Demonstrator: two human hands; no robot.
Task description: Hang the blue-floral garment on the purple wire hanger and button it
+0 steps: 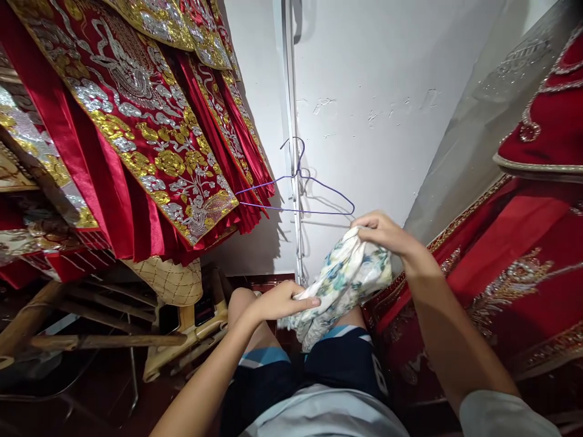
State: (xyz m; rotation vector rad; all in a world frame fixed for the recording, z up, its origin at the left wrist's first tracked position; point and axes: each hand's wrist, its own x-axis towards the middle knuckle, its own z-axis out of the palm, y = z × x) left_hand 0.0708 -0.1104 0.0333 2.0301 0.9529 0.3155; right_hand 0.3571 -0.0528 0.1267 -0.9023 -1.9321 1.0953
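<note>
Between my two hands hangs a bunched white garment with a blue, green and yellow floral print; its exact kind is hidden by the folds. My left hand is closed on its lower left end, thumb on top. At its upper right end, my right hand pinches the cloth. Just beyond the garment a purple wire hanger hangs by the metal pole, with nothing on it. The hanger's right corner is close to my right hand, and its left end reaches the red embroidered costume.
Red costumes with gold and silver embroidery hang at the left. Below them stand bamboo chairs. More red beaded fabric drapes along the right. A vertical metal pole runs in front of the white wall.
</note>
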